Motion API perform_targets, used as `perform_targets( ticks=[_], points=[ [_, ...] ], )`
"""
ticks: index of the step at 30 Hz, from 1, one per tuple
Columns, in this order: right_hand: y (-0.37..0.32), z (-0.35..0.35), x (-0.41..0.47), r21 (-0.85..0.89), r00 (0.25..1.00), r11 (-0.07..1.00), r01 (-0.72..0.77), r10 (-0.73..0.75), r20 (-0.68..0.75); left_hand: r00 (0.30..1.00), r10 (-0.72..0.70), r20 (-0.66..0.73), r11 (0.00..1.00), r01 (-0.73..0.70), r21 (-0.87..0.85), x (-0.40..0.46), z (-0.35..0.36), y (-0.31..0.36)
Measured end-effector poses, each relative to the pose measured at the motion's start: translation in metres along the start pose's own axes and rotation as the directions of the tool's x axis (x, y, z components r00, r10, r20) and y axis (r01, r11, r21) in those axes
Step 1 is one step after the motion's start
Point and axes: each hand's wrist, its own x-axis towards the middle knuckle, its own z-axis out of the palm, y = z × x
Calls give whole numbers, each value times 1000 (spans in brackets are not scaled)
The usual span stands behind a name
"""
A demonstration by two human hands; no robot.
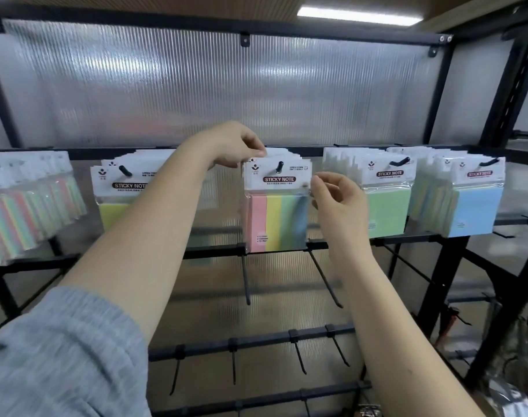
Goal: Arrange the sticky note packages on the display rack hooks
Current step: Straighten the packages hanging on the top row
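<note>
Five hanging package stacks along the top rail; bare hooks on lower rails, perhaps three rows.

A multicolour sticky note package hangs upright on a black hook at the middle of the top rail, with pink, yellow, green and blue strips under a white "STICKY NOTE" header; more packs sit behind it. To its left hangs a yellow-green package, partly hidden, and at far left a blurred striped row. To the right hang a green package and a blue package, each fronting a stack.
</note>
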Motion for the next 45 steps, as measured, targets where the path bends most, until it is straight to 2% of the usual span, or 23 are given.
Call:
perform_targets(
  ticks=[4,8,14,16,20,25,30,37,41,45],
  points=[
    [4,-11,3,-38,992,998,44,-48,-113,997,69,-40,994,-65,93,2,-2,17],
    [8,-27,7,-55,976,998,38,-49,-211,991,130,-19,972,-124,201,8,2,39],
    [11,-57,21,-172,896,980,95,-159,-416,984,176,35,957,-179,228,17,22,61],
    [12,-69,31,-213,881,973,84,-173,-440,982,180,58,952,-188,241,20,30,70],
    [19,-92,53,-249,944,968,14,-95,-317,986,142,86,926,-164,341,22,43,88],
    [28,-118,73,-167,996,986,7,-22,-87,996,80,36,889,-87,449,22,62,116],
    [27,-135,91,-122,991,992,-11,28,134,993,24,-114,946,14,323,30,88,135],
    [23,-146,96,-63,974,997,50,-34,226,981,-132,-144,989,139,42,42,118,130],
    [19,-149,94,-32,968,999,44,-35,250,971,-148,-190,988,153,13,47,122,127],
    [20,-151,90,-19,970,999,34,-29,243,974,-123,-189,989,135,56,52,122,127]
  ],
)
